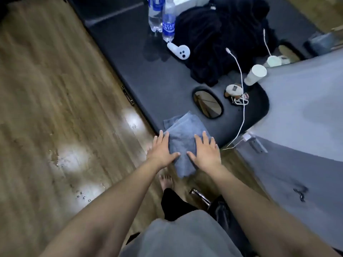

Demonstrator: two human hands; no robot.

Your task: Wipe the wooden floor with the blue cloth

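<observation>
The blue cloth (183,138) lies folded on the near end of a dark padded table (152,86), its lower part hanging over the edge. My left hand (162,151) lies flat along the cloth's left side with straight fingers. My right hand (205,152) presses flat on its right side, fingers spread. The wooden floor (55,108) stretches to the left, with water drops and wet patches (55,158) shining on it.
On the table stand two plastic bottles (163,17), a dark heap of clothing (222,34), a white fan-like gadget (179,51), a paper cup (255,74) and a white cable (241,101). An oval hole (207,104) opens near the cloth. My bare foot (166,182) stands below.
</observation>
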